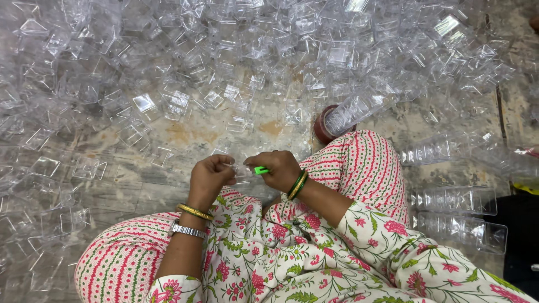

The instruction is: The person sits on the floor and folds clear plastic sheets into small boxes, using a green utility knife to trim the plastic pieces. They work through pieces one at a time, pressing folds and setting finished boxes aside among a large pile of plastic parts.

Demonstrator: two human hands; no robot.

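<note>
My left hand [210,175] is closed around a small clear plastic piece [242,171] held between both hands above my lap. My right hand [281,169] grips a small bright green tool [261,170], its tip against the clear piece. Gold bangles and a metal watch sit on my left wrist, green and gold bangles on my right. Floral and striped clothing covers my knees below the hands.
A large heap of clear plastic square cups [236,62] covers the floor ahead and to the left. Stacked rows of nested clear cups [455,199] lie at the right. A stack of cups in a dark red round container [324,128] sits just beyond my right knee.
</note>
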